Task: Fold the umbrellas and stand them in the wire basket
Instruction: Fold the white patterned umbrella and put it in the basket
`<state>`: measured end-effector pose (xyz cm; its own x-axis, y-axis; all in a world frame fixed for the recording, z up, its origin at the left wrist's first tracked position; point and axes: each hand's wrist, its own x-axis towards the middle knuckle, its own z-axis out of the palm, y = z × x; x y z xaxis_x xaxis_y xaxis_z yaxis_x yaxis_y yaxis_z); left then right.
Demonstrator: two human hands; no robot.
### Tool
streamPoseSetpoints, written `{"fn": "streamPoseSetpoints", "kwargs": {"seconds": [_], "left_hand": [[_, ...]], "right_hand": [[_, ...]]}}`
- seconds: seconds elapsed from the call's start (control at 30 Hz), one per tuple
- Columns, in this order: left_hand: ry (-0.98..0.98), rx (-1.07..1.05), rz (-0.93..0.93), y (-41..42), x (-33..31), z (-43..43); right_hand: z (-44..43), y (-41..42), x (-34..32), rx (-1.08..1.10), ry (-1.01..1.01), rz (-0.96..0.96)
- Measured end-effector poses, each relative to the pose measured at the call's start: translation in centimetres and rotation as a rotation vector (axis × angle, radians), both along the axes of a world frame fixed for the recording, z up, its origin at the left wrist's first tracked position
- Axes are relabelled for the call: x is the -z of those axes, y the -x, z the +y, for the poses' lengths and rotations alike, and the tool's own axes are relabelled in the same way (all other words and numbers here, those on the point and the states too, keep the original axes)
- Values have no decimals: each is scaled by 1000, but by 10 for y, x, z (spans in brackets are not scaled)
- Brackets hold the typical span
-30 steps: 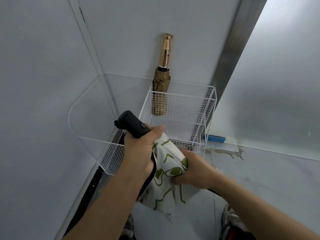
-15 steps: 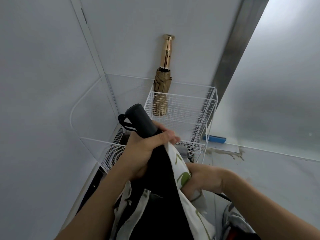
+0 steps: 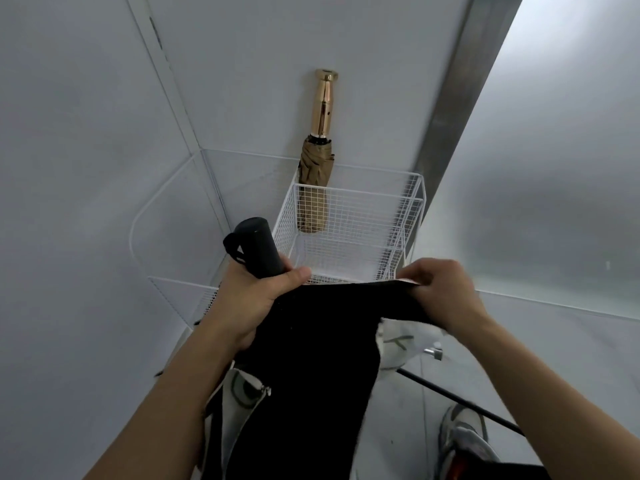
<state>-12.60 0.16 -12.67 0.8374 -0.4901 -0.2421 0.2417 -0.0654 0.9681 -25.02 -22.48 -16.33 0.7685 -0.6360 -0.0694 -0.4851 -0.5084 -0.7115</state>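
- Standing in the far-left corner of the white wire basket point(image 3: 367, 209), the tan folded umbrella with gold handle point(image 3: 313, 174) leaves the right side free.
- Your left hand point(image 3: 249, 299) grips the black cylindrical handle point(image 3: 258, 247) of the black-lined umbrella point(image 3: 311, 368), just before the near rim.
- Your right hand point(image 3: 440, 289) pinches its canopy edge point(image 3: 346, 292), stretched taut.

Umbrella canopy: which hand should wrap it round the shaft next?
Right, probably. The right hand pinches the canopy edge, pulled taut; the left hand is busy holding the handle.
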Motion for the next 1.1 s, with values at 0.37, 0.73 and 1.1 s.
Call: {"fn": "streamPoseSetpoints", "kwargs": {"seconds": [0.37,0.73,1.1], "left_hand": [[69,-370,178,-6,10,-6],[183,-346,284,21,10,-32],[-61,-454,-40,14,17,-30]], "right_hand": [[-8,16,-21,229,-705,-418],[70,-5,9,-204,-416,-172],[76,5,-11,-484,29,341]]}}
